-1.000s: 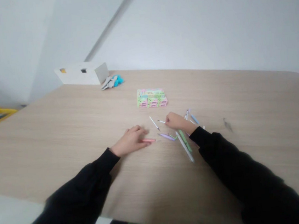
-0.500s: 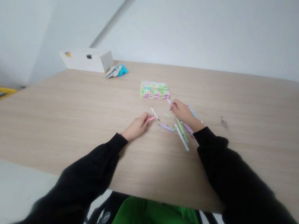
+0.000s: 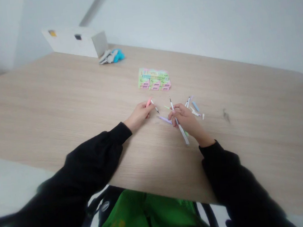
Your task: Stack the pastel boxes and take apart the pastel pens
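Observation:
My left hand [image 3: 140, 115] is closed on a pink pen barrel [image 3: 148, 102]. A thin white pen refill with a dark tip [image 3: 156, 109] lies beside its fingertips. Between the fingers of my right hand [image 3: 187, 120] is another white refill [image 3: 171, 103], its dark tip pointing away from me. Under and beside that hand are a purple pen barrel [image 3: 164, 119], a white pen barrel [image 3: 184, 136] and a partly hidden green one [image 3: 186, 133]. Past the right hand lie more refills [image 3: 188, 102], a blue barrel piece [image 3: 195, 106] and small white pieces [image 3: 195, 113].
Several green and pink printed boxes [image 3: 153, 79] sit beyond my hands. Farther back on the wooden table [image 3: 90, 98] are grey and blue gloves or cloths [image 3: 111, 56] and a long white box [image 3: 76, 42] near the wall. A dark mark [image 3: 226, 115] is at the right.
My right hand has drawn back toward me and turned, bringing the refill over the white barrel. The pink barrel in my left hand now points more away from me. The view has tilted down.

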Available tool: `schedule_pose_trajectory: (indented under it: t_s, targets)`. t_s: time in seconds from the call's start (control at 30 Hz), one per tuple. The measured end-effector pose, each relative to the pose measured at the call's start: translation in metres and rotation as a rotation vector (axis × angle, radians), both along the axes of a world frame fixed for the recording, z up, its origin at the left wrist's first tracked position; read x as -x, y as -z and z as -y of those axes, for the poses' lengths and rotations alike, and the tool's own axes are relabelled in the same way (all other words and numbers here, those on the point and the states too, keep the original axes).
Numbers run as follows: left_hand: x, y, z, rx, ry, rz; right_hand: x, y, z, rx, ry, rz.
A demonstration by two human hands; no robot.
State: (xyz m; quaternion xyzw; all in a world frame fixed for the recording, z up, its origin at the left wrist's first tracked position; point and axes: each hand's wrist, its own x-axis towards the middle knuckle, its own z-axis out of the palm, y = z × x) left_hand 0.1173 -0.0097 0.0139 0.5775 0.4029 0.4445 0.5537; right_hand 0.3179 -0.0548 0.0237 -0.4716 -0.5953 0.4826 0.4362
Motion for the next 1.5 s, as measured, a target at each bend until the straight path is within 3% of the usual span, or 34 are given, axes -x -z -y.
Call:
schedule_pose_trajectory:
  t_s: [0.13,0.23,0.33,0.5,0.63,0.8,0.97,1.1,1.2,1.4,1.5]
  targets:
    - [-0.002,-0.001,0.020,0.158,0.157,0.275,0.025,0.000,0.002,0.095,-0.089,-0.097]
    - [0.000,-0.001,0.023,0.242,0.182,0.381,0.043,0.000,-0.002,0.114,-0.182,-0.039]
    - [0.007,-0.002,0.015,0.227,0.124,0.378,0.047,-0.006,-0.020,0.034,-0.184,0.224]
    - [0.031,-0.009,-0.007,0.158,-0.038,0.333,0.039,-0.017,-0.071,-0.163,0.009,0.863]
    - [0.040,-0.008,-0.016,0.166,-0.112,0.253,0.046,-0.005,-0.094,-0.155,-0.007,1.010]
    - [0.032,0.001,-0.015,0.183,-0.125,0.195,0.056,0.006,-0.101,-0.195,-0.020,1.094]
    - [0.028,-0.004,-0.009,0.192,-0.120,0.167,0.047,-0.025,-0.095,-0.223,-0.022,1.040]
    - [0.030,-0.011,-0.007,0.183,-0.072,0.149,0.023,-0.061,-0.067,-0.188,-0.124,0.663]
    - [0.028,-0.011,-0.002,0.168,0.000,0.112,0.011,-0.076,-0.041,-0.148,-0.270,0.459]
    - [0.018,-0.016,0.024,0.133,0.316,-0.033,0.022,-0.065,-0.016,-0.081,-0.327,0.397]
    - [0.016,-0.022,0.033,0.087,0.375,-0.010,0.027,-0.057,-0.014,-0.035,-0.276,0.327]
